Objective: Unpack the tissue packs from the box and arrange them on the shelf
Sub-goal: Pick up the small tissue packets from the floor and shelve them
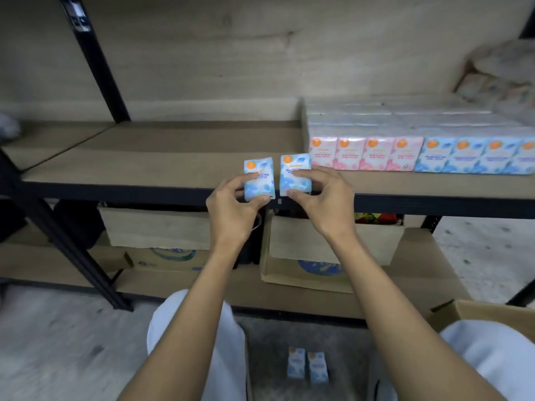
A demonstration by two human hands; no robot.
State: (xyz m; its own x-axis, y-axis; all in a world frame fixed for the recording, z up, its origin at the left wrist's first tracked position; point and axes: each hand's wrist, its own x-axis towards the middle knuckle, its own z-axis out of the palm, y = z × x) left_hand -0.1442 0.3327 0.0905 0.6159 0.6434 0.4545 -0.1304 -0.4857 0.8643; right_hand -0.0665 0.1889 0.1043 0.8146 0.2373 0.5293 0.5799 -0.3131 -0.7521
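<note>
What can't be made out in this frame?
Head view:
Cardboard box, lower right: cut off by the frame edge and a knee; contents hidden.
Lettering on the left pack and right pack: partly covered by fingers, blurred.
Bundle at far right of the shelf: too blurred to identify.

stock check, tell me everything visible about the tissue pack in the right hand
The tissue pack in the right hand is a block in glossy wrap, white with blue petal shapes, an orange round logo top left and blue print partly covered by fingers. It is upright, front to the camera, at the front edge of the shelf, left of the pink packs. The thumb presses its lower left corner. A narrow gap parts it from the left hand's pack.
</note>
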